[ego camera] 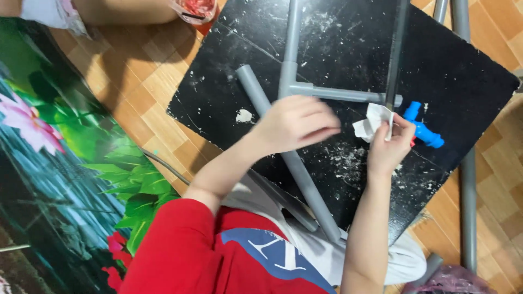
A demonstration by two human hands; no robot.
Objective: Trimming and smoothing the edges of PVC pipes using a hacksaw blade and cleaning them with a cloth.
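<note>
Head view: right hand pinching white cloth, left hand curled, grip unclear.

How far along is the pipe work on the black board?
Done: grey pipes already meet at a tee. In hand: right hand holds white cloth against a thin rod; left hand rests over a loose pipe. Left: blue tap lies unattached.

The light is bright and even, soft daylight with no harsh glare. My left hand is smeared by motion blur at the fingers; my right hand looks sharper. My arms cast faint, soft shadows on the black bench. The floor tiles look warm and evenly lit.
</note>
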